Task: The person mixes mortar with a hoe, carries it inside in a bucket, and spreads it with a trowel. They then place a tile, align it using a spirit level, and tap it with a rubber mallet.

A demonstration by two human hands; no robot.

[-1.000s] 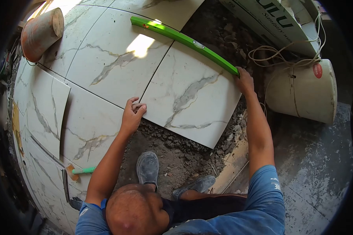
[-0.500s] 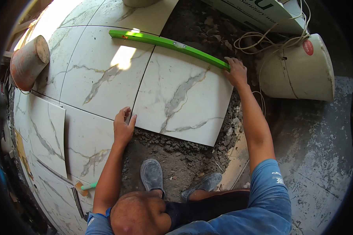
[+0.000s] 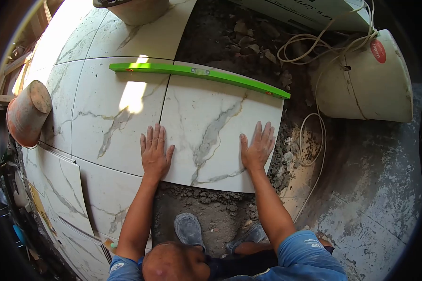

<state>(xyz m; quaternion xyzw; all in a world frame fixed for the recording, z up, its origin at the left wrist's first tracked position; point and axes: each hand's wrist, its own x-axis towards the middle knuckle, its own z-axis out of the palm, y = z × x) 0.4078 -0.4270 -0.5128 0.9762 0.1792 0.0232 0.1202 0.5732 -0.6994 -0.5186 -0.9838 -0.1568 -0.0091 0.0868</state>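
A white marble-patterned floor tile [image 3: 185, 126] lies on rough grey mortar [image 3: 206, 196]. My left hand [image 3: 155, 152] rests flat with fingers spread, across the seam between this tile and the neighbouring tile [image 3: 112, 103] on its left. Near the tile's right edge, my right hand [image 3: 258, 147] is pressed flat on the surface, thumb apart from the fingers. A bright green spirit level [image 3: 220, 77] lies across both tiles along their far side, its right end reaching the tile's right edge. Neither hand touches the level.
A dirty bucket [image 3: 28, 114] lies tipped at the left, another bucket [image 3: 140, 11] stands at the top. At the right are a large whitish bucket [image 3: 365, 84], a looped cable [image 3: 309, 51] and a printed box [image 3: 305, 11]. Loose tiles [image 3: 63, 182] lean at the lower left.
My right hand has left the level's right end and come down onto the tile. My left hand has flattened out at the seam. The view has shifted somewhat.
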